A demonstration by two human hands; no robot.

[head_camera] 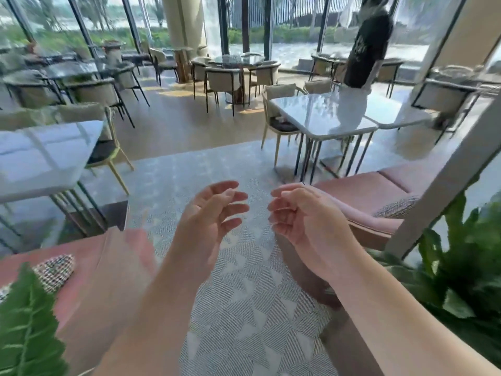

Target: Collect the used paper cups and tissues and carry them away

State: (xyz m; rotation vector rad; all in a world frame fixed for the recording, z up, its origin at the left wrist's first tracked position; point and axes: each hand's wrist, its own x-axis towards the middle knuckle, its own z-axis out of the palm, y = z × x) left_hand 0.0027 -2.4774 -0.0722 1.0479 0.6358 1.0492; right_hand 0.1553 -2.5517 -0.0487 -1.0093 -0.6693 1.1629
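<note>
Hands are held out in front over a patterned carpet [238, 294], close together but not touching. The left hand [208, 213] is loose, with its fingers gently bent, and nothing is held in it. The right hand [295, 213] is curled a little more, and nothing is seen in it either. No paper cups or tissues can be seen anywhere; the white table [322, 115] ahead to the right and the pale table [40, 156] to the left both look bare from here. So it cannot be told which hand is nearer to the things to be picked up. It is judged that they must first be found, likely on another table farther off.
</note>
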